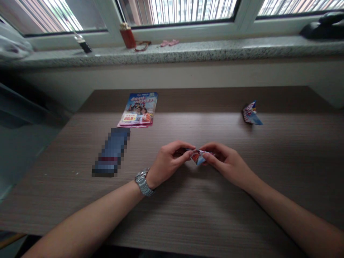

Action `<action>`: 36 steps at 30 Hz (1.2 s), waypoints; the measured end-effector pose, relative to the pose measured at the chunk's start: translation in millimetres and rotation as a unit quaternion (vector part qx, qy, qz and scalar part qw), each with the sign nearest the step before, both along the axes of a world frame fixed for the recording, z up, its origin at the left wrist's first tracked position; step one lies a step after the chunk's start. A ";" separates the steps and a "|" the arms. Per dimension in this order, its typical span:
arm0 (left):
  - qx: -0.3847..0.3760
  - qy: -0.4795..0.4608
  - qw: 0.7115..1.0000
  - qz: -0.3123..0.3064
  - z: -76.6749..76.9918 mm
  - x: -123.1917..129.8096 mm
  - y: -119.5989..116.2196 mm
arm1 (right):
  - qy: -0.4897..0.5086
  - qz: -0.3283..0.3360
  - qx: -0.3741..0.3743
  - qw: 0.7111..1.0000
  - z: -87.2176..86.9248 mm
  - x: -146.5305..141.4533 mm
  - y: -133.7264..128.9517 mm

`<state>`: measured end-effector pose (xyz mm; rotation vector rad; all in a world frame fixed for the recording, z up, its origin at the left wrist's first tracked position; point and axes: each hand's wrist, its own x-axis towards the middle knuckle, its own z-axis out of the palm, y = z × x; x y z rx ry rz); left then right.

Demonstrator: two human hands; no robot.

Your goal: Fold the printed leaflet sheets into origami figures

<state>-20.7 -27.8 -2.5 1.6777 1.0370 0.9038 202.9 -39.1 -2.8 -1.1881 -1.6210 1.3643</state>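
Note:
A small piece of folded printed paper point(198, 158) is pinched between both hands over the middle of the table. My left hand point(172, 156), with a metal watch point(144, 182) at its wrist, grips the paper's left side between thumb and fingers. On the other side, my right hand point(224, 160) holds the paper with its thumb on top; its other fingers are partly hidden. The paper has a blue, white and reddish print and comes to a point toward me. Farther off to the right, another folded paper piece point(251, 114) stands on the table, with similar printing.
Printed leaflets point(139, 109) lie stacked at the back left of the wooden table point(188, 215). A blurred-out dark phone-like object point(111, 152) is nearer me. On the stone windowsill point(215, 52) are a red container point(128, 37), pink items point(169, 43) and a black object point(324, 27).

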 end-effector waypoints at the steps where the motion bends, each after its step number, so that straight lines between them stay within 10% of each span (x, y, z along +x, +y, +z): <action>1: 0.009 0.006 1.000 -0.004 0.6 0.3 -0.3 | -0.011 0.011 -0.009 1.000 1.1 -0.7 -0.1; 14: -0.063 -0.071 0.995 -0.009 1.4 9.6 -6.0 | 0.084 -0.059 -0.089 0.991 -4.9 -8.1 -0.5; 36: 0.052 -0.009 0.999 0.009 0.8 4.8 -3.2 | 0.067 -0.086 -0.050 0.993 4.3 -5.0 0.9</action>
